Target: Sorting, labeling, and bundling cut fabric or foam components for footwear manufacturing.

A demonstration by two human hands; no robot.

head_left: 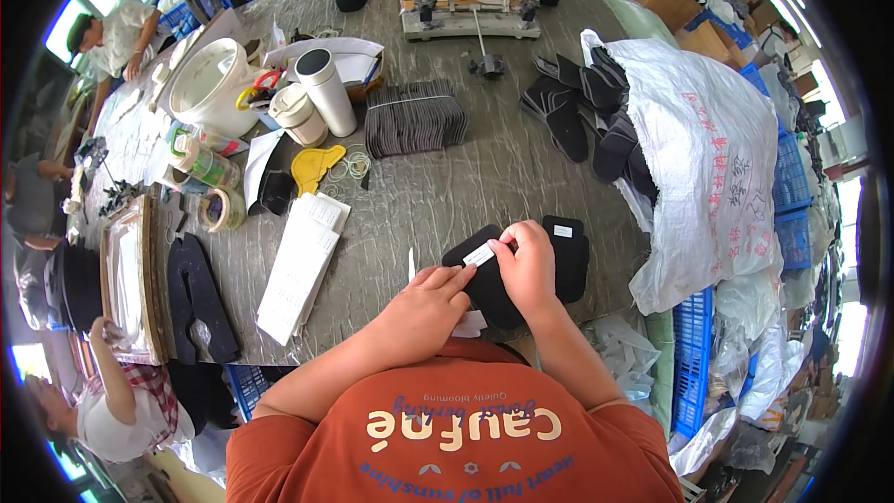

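Just in front of me on the table lies a black insole-shaped pad [495,303], tilted toward the left. A small white label [479,255] sits across its upper part. My right hand [528,265] pinches the label's right end between thumb and forefinger. From the left, my left hand [419,314] lies with stretched fingers on the pad, fingertips at the label's lower left end; its thumb is hidden. Beside my right hand rests a second black pad [570,261] bearing a similar white label. A small white paper piece [470,324] shows below my left fingers.
A white woven sack [703,168] spills black pads on the right. Left of my hands are a stack of white paper strips [303,265], a banded stack of black pads [414,119], a tumbler [326,88] and a tape roll [222,210]. A clamped frame [470,9] stands behind.
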